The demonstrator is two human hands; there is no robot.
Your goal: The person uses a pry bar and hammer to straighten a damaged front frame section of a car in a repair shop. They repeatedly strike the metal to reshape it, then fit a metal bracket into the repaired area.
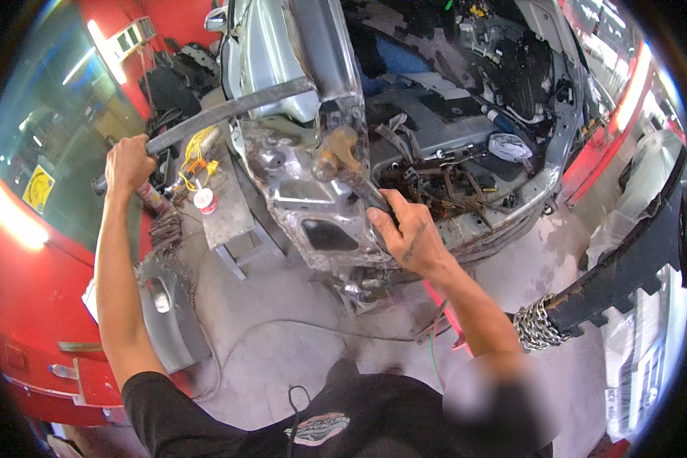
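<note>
Left hand (128, 164) clasped around long gray bar (221, 114), right hand (408, 229) gripping rusty-brown hammer (340, 155)

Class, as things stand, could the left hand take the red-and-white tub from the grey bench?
Probably not: the left hand is closed around the long grey bar. The red-and-white tub itself sits uncovered on the grey bench, so little else seems in the way.
</note>
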